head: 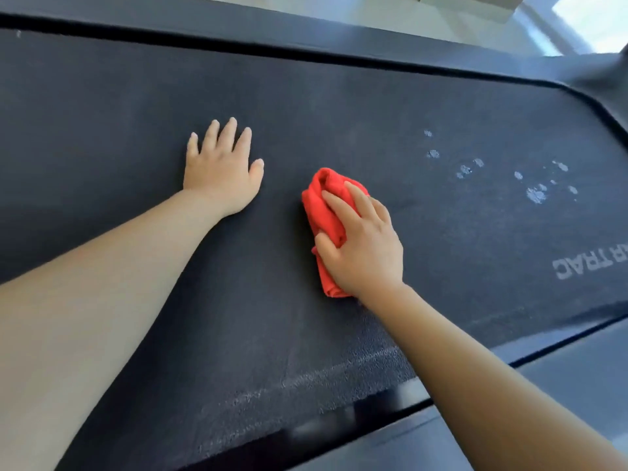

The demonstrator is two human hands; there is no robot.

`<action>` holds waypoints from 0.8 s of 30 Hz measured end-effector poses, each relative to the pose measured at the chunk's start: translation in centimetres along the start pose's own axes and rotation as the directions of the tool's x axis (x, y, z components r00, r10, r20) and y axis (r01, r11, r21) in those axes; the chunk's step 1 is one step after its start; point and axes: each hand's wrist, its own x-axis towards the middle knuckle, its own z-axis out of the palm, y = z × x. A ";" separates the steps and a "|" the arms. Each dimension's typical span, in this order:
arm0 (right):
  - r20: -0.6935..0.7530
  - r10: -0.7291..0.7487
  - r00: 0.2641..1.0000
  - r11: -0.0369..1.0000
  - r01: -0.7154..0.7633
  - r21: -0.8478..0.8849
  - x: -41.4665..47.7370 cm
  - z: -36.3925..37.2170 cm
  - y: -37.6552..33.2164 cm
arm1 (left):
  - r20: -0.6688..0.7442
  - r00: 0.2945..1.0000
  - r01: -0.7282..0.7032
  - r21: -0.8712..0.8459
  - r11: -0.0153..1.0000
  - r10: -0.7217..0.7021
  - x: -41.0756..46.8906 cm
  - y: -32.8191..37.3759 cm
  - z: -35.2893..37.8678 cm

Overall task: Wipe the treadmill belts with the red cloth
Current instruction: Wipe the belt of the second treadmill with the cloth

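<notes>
The red cloth (328,212) is bunched into a long wad and is pressed onto the treadmill belt (339,107), about midway between the belt's far and near edges. Its long axis is laid across the belt, from the far edge toward the near edge, at right angles to the belt's length. It is held by the right hand (365,243), whose fingers are bent over the top of the wad while the thumb is tucked against its near side, so most of the cloth shows on the hand's left. The left hand (222,171) is spread flat on the belt, fingers straight and holding nothing, just beside the cloth on its left and apparently used as a brace. A cluster of whitish spots (537,194) is seen on the belt well to the right of the cloth, toward the belt's rounded right end, with pale lettering (591,263) near that end's near edge. The spots are judged to be the next target: they lie on the side of the right hand, which is the nearer one, so a sweep along the belt's length would be called for, with the wad's broad side leading. The belt is bordered by a far side rail (306,39) and a near side rail (560,385).
</notes>
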 end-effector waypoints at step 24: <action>0.030 -0.143 0.989 0.989 0.142 0.043 -6.9 -0.4 -0.9 | -0.065 0.995 -0.072 -0.027 0.997 0.070 -13.2 0.7 0.2</action>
